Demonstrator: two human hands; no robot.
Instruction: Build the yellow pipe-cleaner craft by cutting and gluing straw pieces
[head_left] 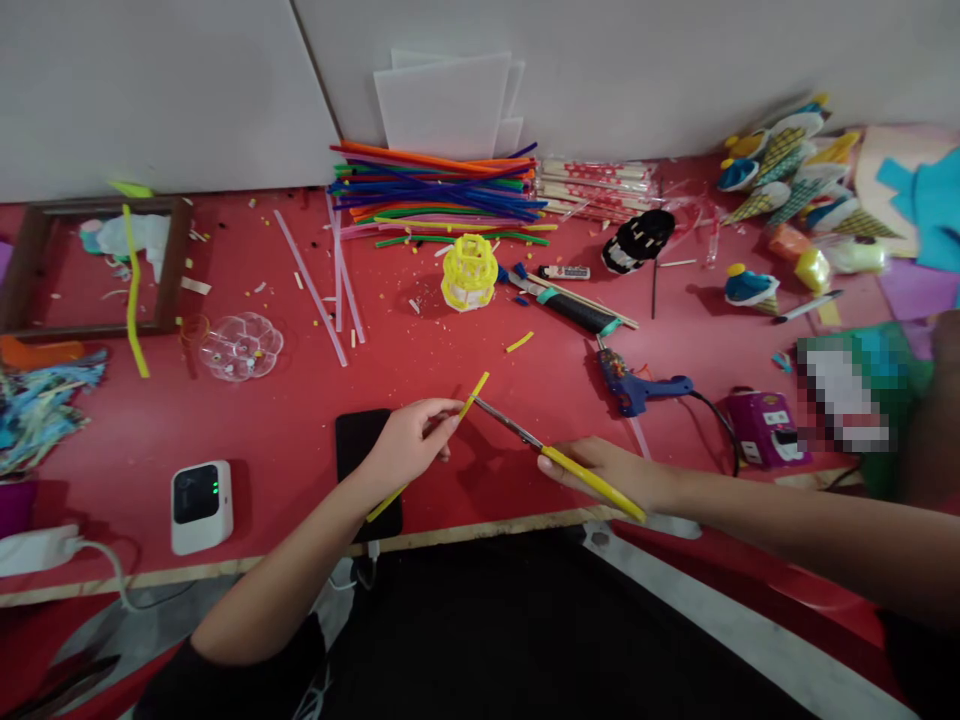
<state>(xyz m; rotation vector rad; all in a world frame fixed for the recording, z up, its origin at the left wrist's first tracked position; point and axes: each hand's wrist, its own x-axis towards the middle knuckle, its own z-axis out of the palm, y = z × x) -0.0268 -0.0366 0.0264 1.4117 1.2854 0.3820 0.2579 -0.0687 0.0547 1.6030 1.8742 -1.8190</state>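
left hand (409,440) pinching yellow straw (450,425) at frame centre, right hand (611,475) gripping yellow-handled scissors (547,455), blades at the straw, over red table (300,400)

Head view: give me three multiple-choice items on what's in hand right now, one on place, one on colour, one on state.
1. Where does the blue glue gun lie?
A. on the red table, beyond the right hand
B. inside the wooden frame
C. on top of the white device

2. What colour is the straw pinched by the left hand?
A. blue
B. yellow
C. orange

3. How do the scissors in the right hand stand?
A. lying flat on the table
B. stuck in the yellow straw basket
C. held up, blades at the straw near the left fingertips

Answers:
1 A, it rests on the red surface just past the right hand.
2 B, the strip on both sides of the grip is yellow.
3 C, the yellow handles are in the hand and the blade tips meet the straw.
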